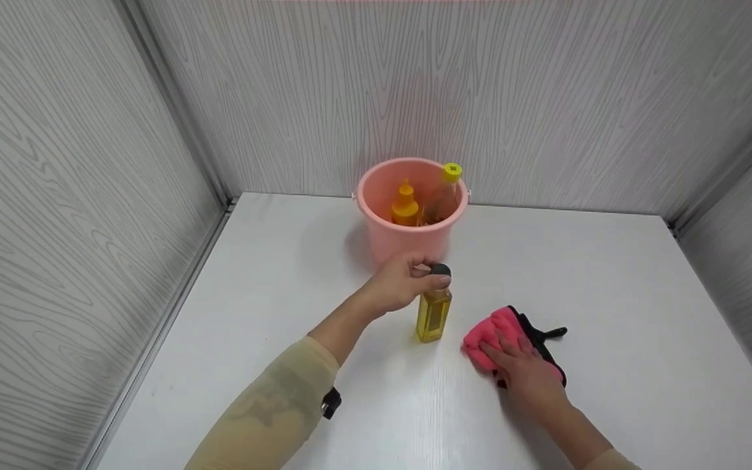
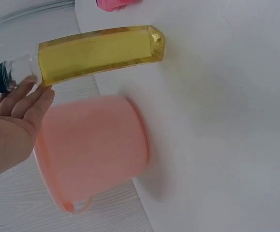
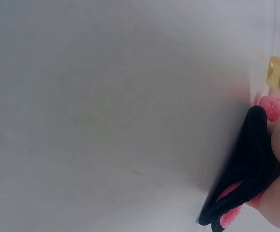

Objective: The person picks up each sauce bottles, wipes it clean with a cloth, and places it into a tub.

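Note:
My left hand (image 1: 397, 287) grips a glass bottle of yellow oil (image 1: 435, 316) by its dark cap and neck. The bottle is nearly upright in front of the pink bucket (image 1: 408, 245); I cannot tell whether its base touches the table. In the left wrist view, thumb and fingers are around the green cap (image 2: 1, 77). My right hand (image 1: 529, 382) rests on a folded pink cloth (image 1: 493, 333) with black edging, its fingers spread over it. The right wrist view shows the cloth's black edge (image 3: 248, 159) under the hand.
In the bucket stand an orange squeeze bottle (image 1: 405, 207) and a clear bottle with a yellow cap (image 1: 452, 172). The white table (image 1: 271, 261) is bounded by a wood-grain back wall (image 1: 297, 98) and side panels. A black strap or loop (image 1: 553, 333) sticks out beside the cloth.

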### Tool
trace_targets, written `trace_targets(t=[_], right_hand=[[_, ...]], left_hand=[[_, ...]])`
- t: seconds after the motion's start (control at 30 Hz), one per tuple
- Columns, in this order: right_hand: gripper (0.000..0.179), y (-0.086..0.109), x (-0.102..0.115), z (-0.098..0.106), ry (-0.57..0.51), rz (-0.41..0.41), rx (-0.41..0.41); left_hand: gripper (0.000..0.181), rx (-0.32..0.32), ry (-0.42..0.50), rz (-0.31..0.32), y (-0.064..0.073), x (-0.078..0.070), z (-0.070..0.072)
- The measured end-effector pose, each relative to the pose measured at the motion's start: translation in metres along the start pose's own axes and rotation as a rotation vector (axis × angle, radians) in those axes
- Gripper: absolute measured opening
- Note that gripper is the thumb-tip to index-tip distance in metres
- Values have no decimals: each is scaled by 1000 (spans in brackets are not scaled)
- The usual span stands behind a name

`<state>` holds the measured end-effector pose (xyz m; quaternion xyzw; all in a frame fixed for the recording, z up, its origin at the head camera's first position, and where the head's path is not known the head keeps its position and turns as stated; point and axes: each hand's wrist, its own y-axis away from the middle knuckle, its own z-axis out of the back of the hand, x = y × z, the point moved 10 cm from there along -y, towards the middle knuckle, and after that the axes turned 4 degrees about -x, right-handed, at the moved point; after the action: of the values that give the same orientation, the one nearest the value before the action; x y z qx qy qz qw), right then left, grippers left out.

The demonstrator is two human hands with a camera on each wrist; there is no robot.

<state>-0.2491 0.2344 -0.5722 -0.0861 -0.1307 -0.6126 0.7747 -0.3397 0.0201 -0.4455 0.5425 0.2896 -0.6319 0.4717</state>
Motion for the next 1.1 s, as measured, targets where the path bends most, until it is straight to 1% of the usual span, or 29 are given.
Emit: trace_targets(t=[0.1, 0.17, 0.23, 0.33, 0.47, 0.57, 0.63, 0.8, 0.93, 1.1], right_hand=[[58, 1, 2, 8, 0, 8, -52], [61, 2, 6, 18, -8, 29, -116], [66, 3, 13, 29, -24, 65, -200], [74, 9, 30, 50, -42, 173, -367], [84, 22, 55, 74, -32, 373, -601], [89, 27, 71, 84, -22, 483, -700], [88, 27, 78, 88, -23, 519, -725], [84, 21, 96, 94, -25, 570, -752], [87, 16, 112, 95, -5, 615, -772], [86, 7, 122, 87, 16, 610, -752]], left_hand=[[30, -6, 14, 3, 2, 2, 1], [29, -12, 24, 6, 3, 3, 1], [28, -21, 35, 13, 4, 4, 1], [28, -39, 47, 35, 4, 7, 3], [28, -51, 56, 58, 5, 9, 4], [26, -50, 54, 62, 5, 9, 6], [26, -49, 51, 69, 5, 9, 6], [27, -58, 33, 90, 5, 8, 9], [30, -75, 12, 97, 6, 8, 11], [33, -80, 1, 114, 7, 10, 11]])
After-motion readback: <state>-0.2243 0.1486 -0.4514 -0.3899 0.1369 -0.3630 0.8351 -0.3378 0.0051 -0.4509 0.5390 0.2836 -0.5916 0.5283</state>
